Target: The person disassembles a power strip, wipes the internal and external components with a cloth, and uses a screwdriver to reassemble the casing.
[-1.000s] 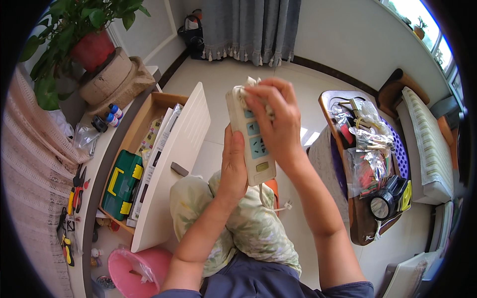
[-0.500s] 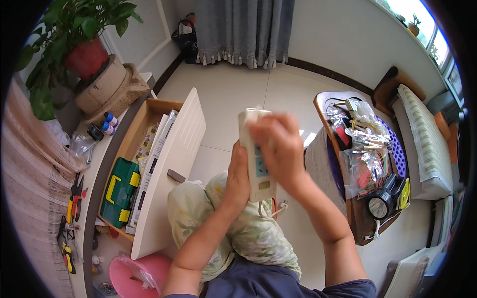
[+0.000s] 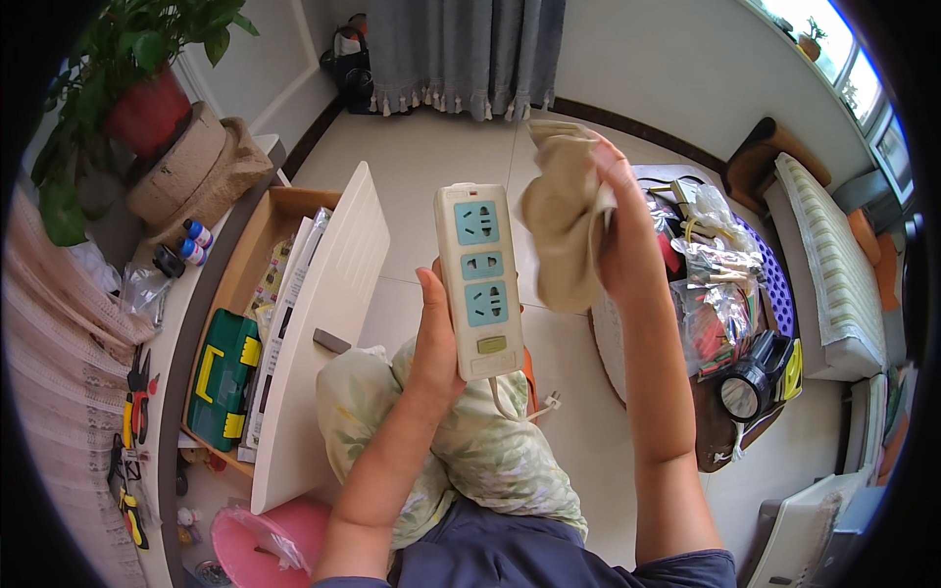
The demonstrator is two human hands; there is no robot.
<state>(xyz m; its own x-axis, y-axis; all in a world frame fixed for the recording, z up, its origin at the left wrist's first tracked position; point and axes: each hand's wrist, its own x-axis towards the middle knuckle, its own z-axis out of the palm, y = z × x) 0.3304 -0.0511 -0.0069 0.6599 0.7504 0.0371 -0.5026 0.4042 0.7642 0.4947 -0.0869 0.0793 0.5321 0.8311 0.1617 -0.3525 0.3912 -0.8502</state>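
Note:
My left hand (image 3: 434, 338) is closed round the lower left side of a cream power strip (image 3: 480, 328), held upright above my lap. Its face shows several blue-green sockets and a small yellowish switch near the bottom. A cord with a white plug (image 3: 551, 403) hangs below it. To the right of the strip, clear of it, my right hand (image 3: 627, 216) grips a crumpled beige cloth (image 3: 566, 220), slightly blurred. Part of the fingers of both hands is hidden behind what they hold.
An open drawer (image 3: 314, 338) at left holds a green toolbox (image 3: 223, 377) and papers. Pliers (image 3: 140, 392) and small bottles (image 3: 199, 233) rest on the cabinet top. A pink bin (image 3: 265, 549) stands below. On the right, a stool (image 3: 720, 421) carries bagged parts and a flashlight (image 3: 750, 387).
My right hand has moved from in front of the power strip up and to the right, where the cloth now shows. The strip has shifted slightly left and its face is turned toward me.

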